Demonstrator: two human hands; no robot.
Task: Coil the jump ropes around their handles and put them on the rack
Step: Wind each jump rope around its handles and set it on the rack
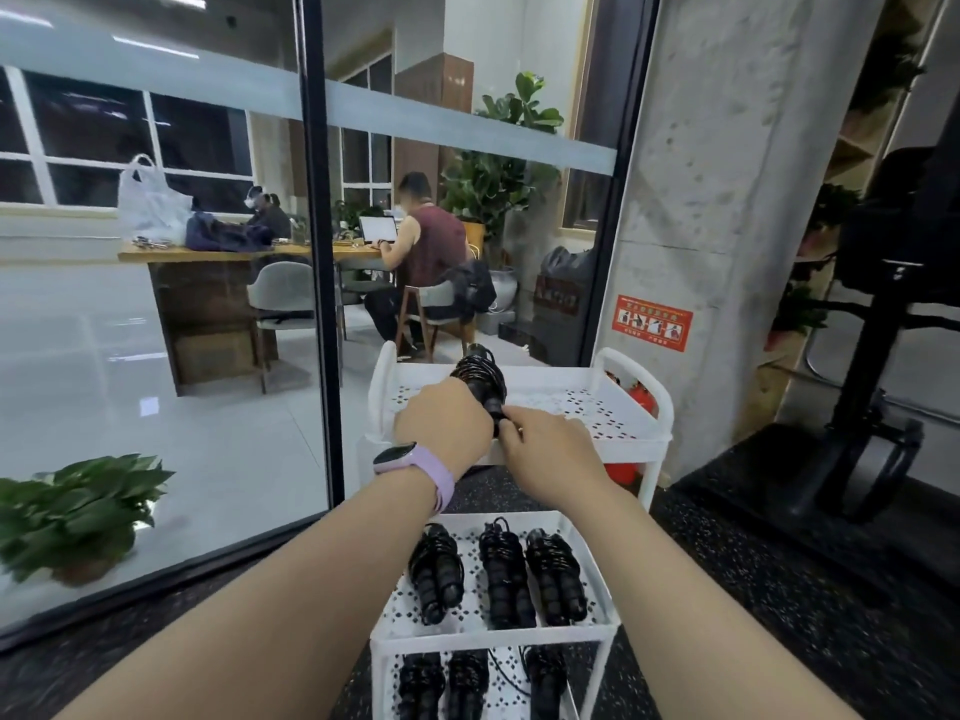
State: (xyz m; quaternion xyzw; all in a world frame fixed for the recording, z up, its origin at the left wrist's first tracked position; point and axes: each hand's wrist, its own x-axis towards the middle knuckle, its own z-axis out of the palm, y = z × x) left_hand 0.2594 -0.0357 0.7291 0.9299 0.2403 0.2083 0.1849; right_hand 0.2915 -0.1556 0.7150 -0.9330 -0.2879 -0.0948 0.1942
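A black jump rope point(480, 379), coiled around its handles, is held tilted above a white perforated rack point(587, 402) ahead of me. My left hand point(441, 423), with a lilac watch on the wrist, grips the handles from the left. My right hand point(545, 444) pinches the near end of the bundle. Closer to me stands a second white rack point(498, 634); three coiled black ropes point(501, 571) lie side by side on its upper shelf. More coiled ropes point(467, 683) lie on the shelf beneath.
A glass partition with a black frame point(322, 283) runs along the left, with a potted plant point(78, 517) behind it. A concrete pillar point(727, 200) rises behind the far rack. Black gym equipment point(878, 407) stands at the right on dark speckled flooring. People sit at a table beyond the glass.
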